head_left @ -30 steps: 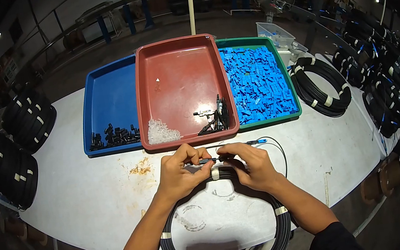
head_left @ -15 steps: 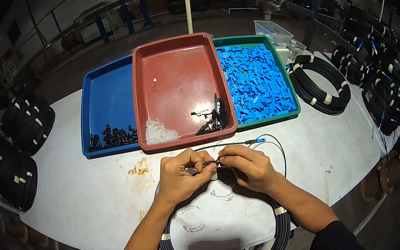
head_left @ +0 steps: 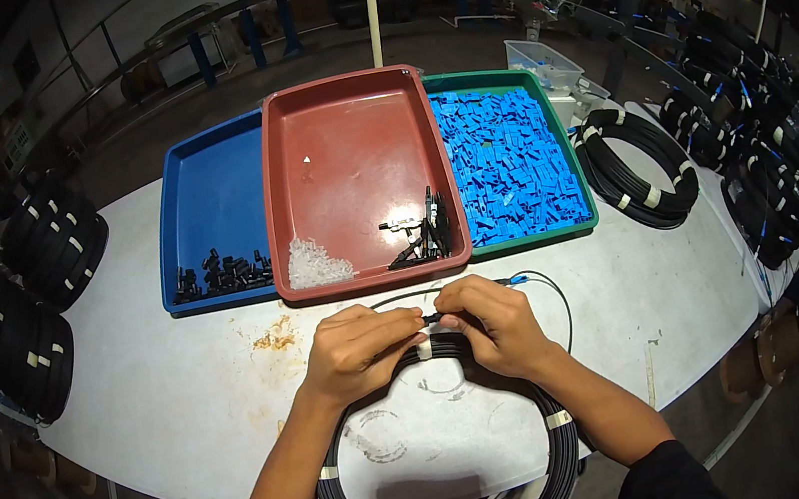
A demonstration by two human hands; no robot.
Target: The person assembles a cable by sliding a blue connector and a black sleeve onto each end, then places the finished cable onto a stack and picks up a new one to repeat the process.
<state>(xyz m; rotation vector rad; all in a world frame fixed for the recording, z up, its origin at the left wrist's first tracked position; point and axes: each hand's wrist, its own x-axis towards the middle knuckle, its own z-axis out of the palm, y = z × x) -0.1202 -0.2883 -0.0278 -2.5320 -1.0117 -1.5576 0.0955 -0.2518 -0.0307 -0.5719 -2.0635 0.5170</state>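
Note:
My left hand (head_left: 357, 351) and my right hand (head_left: 492, 326) meet above the top of a coil of black cable (head_left: 566, 450). Between their fingertips is a small black cable connector part (head_left: 433, 319), pinched from both sides and mostly covered. Both hands are closed. A loose length of the cable arcs behind the fingers, and a blue connector tip (head_left: 517, 279) shows on it just past my right hand. White tape bands (head_left: 559, 420) wrap the coil, which lies partly over the table's near edge.
Beyond my hands, a red tray (head_left: 347, 155) holds clear and black small parts. It overlaps a blue tray (head_left: 211, 199) with black pieces and a green tray (head_left: 565, 149) full of blue connectors (head_left: 515, 169). Cable coils lie at right (head_left: 650, 196) and left (head_left: 19, 345).
My left fingers have shifted from a raised, curled pinch to lying flatter over the black part. My right hand has moved slightly left and its fingers are more bunched.

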